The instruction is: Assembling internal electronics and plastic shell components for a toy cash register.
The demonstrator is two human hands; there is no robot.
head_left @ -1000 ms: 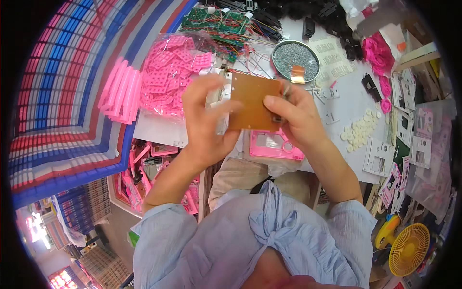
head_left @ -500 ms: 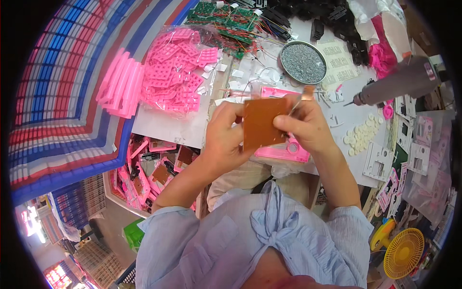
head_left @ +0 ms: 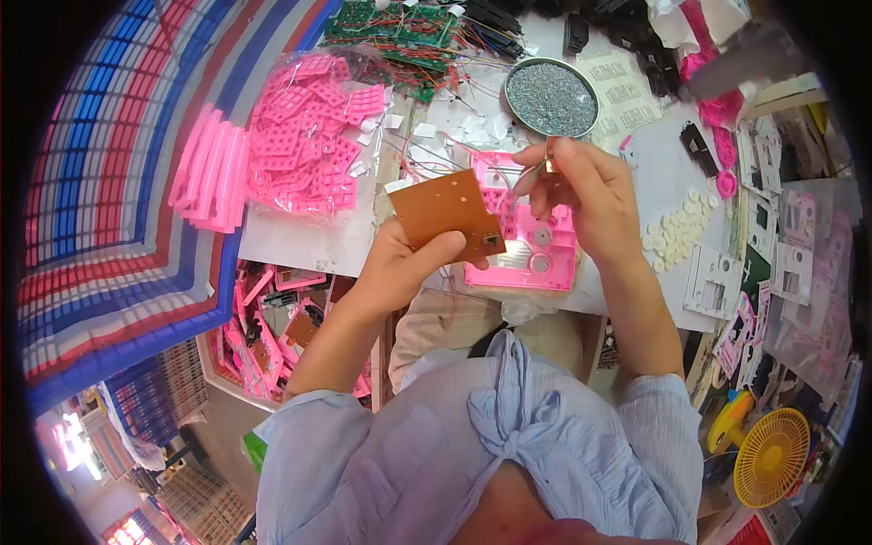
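Observation:
My left hand [head_left: 400, 263] grips a brown circuit board [head_left: 445, 213] by its lower edge, copper side up, tilted over the table's front. My right hand [head_left: 581, 191] is raised just right of it, its fingertips pinched on a small metal part [head_left: 550, 164] with thin wires trailing down toward the board. Beneath both hands lies an open pink plastic casing [head_left: 531, 245] with round fittings inside.
A round tin of grey screws [head_left: 551, 95] stands behind the hands. A clear bag of pink parts [head_left: 309, 136] and stacked pink strips [head_left: 209, 168] lie to the left, green circuit boards [head_left: 391, 23] at the back, white round buttons [head_left: 677, 227] to the right. A crate of pink scraps [head_left: 272, 336] sits below the table edge.
My hands have come apart. The left has carried the brown board to the left, uncovering the pink casing, and the right has lifted away to the right with the small wired part.

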